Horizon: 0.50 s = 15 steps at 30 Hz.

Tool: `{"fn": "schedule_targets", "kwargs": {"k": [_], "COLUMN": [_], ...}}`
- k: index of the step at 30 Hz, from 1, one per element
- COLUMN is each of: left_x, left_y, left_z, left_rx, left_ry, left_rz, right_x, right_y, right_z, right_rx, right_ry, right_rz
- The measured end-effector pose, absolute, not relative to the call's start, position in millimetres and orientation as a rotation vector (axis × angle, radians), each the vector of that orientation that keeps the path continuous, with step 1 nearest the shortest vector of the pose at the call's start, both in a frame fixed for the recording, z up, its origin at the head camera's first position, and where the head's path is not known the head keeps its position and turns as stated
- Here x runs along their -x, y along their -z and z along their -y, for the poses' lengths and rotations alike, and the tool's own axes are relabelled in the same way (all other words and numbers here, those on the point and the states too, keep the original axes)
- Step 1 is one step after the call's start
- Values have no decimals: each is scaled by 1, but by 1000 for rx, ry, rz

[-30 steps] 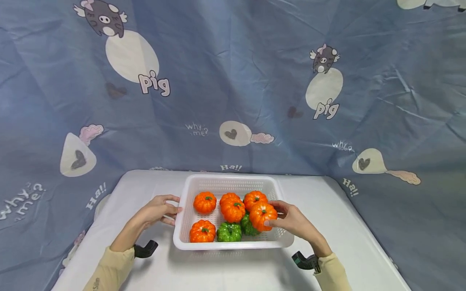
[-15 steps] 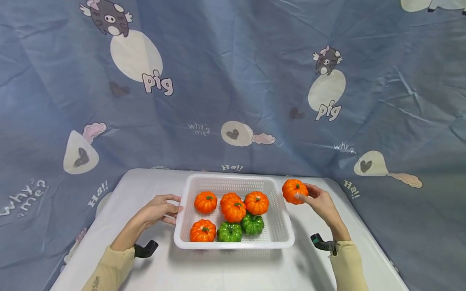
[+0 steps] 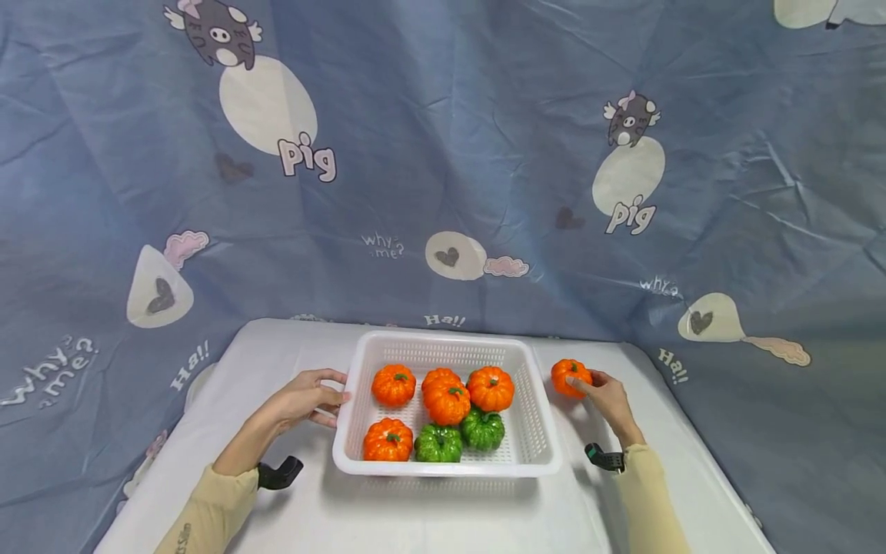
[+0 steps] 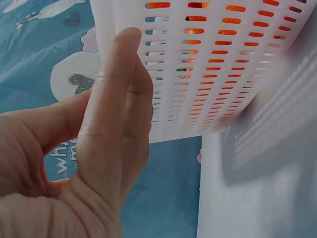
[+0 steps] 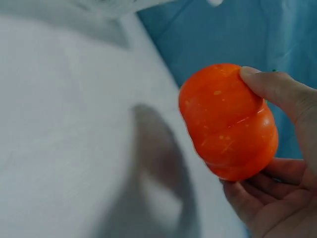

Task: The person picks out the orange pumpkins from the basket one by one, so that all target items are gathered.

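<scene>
My right hand (image 3: 607, 396) grips a small orange pumpkin (image 3: 571, 378) between thumb and fingers, right of the white basket (image 3: 450, 468). In the right wrist view, this held pumpkin (image 5: 228, 124) appears a little above the table, apart from its shadow. My left hand (image 3: 304, 398) touches the basket's left side; its fingers (image 4: 111, 114) lie fairly straight along the perforated wall (image 4: 173, 104). Inside the basket are several orange pumpkins (image 3: 394, 385) and two green ones (image 3: 438, 444). One orange pumpkin (image 3: 446, 402) sits partly on top of another.
The basket stands on a white-covered table (image 3: 429, 515). Behind and around the table hangs a blue cloth (image 3: 388, 177) printed with pigs and words. Dark bands with devices (image 3: 280, 473) are worn on both wrists.
My right hand has lifted the orange pumpkin out of the basket, over its right rim, and lowered it toward the table on the right. The left hand has stayed at the basket.
</scene>
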<state>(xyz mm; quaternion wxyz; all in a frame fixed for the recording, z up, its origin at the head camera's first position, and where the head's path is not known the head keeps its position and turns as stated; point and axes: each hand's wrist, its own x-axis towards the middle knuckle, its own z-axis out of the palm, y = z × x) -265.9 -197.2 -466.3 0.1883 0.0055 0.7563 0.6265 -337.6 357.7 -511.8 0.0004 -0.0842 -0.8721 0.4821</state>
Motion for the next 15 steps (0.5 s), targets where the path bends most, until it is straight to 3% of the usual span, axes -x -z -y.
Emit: {"fn": "schedule_targets", "kwargs": {"k": [7,15], "left_x": [264,264], "left_y": [467,466], "left_z": [195,195], "left_rx": [1,0], "left_ry": [-1747,-1757], "left_rz": [-2144,-2142], "right_x": [336,336], "right_y": [539,540], "right_z": [-362,-363], "right_rx": [326,325], "right_ry": [-1500,-1473], "right_rz": [2753,2760]}}
